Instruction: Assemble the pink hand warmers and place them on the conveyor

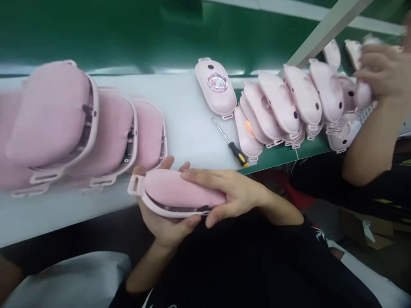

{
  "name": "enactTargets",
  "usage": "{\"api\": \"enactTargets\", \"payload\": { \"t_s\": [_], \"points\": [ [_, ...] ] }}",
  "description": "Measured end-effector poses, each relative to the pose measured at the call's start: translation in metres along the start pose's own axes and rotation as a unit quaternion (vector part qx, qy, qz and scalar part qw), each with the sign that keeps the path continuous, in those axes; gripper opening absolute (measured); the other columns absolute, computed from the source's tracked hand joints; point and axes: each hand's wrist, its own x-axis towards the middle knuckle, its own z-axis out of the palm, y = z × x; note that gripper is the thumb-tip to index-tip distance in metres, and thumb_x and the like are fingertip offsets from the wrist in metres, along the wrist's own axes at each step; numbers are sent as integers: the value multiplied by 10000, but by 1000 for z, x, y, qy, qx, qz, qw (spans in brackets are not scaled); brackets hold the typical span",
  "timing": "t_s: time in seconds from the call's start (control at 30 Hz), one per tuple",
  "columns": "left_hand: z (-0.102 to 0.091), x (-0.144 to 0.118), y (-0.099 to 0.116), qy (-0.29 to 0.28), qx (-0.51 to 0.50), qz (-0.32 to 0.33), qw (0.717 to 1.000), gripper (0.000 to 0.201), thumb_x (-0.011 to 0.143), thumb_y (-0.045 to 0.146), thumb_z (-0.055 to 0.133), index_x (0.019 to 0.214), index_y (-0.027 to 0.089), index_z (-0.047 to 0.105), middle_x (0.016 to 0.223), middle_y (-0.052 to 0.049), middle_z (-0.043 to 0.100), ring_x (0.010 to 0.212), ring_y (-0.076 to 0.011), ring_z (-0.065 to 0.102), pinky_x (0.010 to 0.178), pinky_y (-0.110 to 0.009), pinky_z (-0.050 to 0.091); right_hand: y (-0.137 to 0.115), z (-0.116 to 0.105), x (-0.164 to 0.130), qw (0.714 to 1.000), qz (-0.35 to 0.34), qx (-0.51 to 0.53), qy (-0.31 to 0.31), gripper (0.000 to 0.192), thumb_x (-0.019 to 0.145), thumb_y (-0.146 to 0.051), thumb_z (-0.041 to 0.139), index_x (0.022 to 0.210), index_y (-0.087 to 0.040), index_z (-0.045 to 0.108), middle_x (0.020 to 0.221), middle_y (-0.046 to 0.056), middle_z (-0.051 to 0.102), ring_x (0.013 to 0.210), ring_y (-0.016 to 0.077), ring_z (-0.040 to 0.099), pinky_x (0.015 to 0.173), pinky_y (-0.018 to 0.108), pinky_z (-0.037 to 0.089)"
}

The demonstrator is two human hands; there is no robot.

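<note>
A pink padded oval unit (170,188) with a white plastic rim and a strap loop at its left end is held in front of my body. My left hand (163,224) cradles it from below, the thumb along the near rim. Across the right part of the soft pink cover lies my right hand (233,190), its fingers over the top and its thumb at the near edge, gripping that end. A gap between cover and rim shows dark parts inside. The unit's right end is hidden by my right hand.
Stacked padded units (51,115) stand on the white table (192,137) at left. A pink shell with an oval emblem (216,83) lies at centre back, a screwdriver (236,152) below it. Many shells (279,102) overlap at right, near another person's hand (382,70).
</note>
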Motion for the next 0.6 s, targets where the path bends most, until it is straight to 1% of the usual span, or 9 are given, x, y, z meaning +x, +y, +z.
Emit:
{"api": "enactTargets", "payload": {
  "t_s": [0.1,0.2,0.27,0.3,0.37,0.4,0.47,0.53,0.6],
  "points": [
    [2,-2,2,-12,-25,-4,1000,915,956,570,887,1737,410,439,1695,-87,606,1436,-365,725,1264,-542,629,1,-11,1,997,42,58,-29,781,1065,-617,724,1702,-204,540,1725,111,603,1583,242,628,1307,305,502],
    [-3,1,2,-32,-49,-11,998,886,962,554,884,1720,348,475,1658,-120,645,1487,-358,685,1219,-471,653,-1,-22,-1,996,73,47,-35,651,1158,-563,569,1689,-185,556,1629,89,701,1412,205,759,1166,242,591],
    [-4,3,0,-23,-39,-3,999,916,919,567,919,1695,294,516,1633,-148,657,1474,-373,692,1172,-448,677,-4,-21,-5,997,72,-15,-3,581,1171,-474,558,1689,-211,551,1552,63,761,1300,181,809,1107,230,620],
    [-3,3,-2,-16,-27,0,1000,912,912,572,921,1684,279,535,1625,-151,658,1466,-378,696,1175,-453,674,-7,-18,-6,996,64,-60,27,555,1171,-409,555,1694,-224,540,1560,61,755,1297,177,806,1104,237,627],
    [-2,4,-5,-10,-5,11,1000,921,899,599,927,1681,293,552,1583,-129,685,1445,-368,711,1203,-464,657,-12,-8,-7,980,49,-172,85,544,1151,-259,539,1695,-260,523,1670,65,665,1386,174,754,1110,248,635],
    [-1,4,-6,-20,4,19,1000,934,891,606,936,1690,314,550,1553,-117,707,1422,-358,728,1207,-463,655,-15,-3,-6,967,41,-230,101,557,1132,-208,547,1684,-284,531,1731,68,601,1432,176,722,1098,250,643],
    [-2,3,-7,-60,15,27,998,959,897,581,945,1723,347,516,1530,-115,727,1382,-352,759,1191,-462,670,-19,7,-2,938,27,-330,103,557,1101,-183,608,1636,-337,584,1801,64,510,1426,191,709,1038,260,662],
    [-4,3,-8,-97,17,38,994,1012,899,539,948,1761,340,457,1555,-130,715,1393,-362,757,1181,-459,678,-22,12,3,913,11,-396,102,493,1082,-214,673,1554,-358,663,1797,64,515,1255,210,756,901,292,679],
    [-7,4,-8,-115,20,44,992,1044,898,499,945,1780,300,422,1578,-150,698,1426,-380,736,1199,-476,662,-24,13,8,898,-2,-428,104,372,1087,-218,657,1428,-336,747,1774,55,548,1121,227,750,767,328,658]
  ]
}}
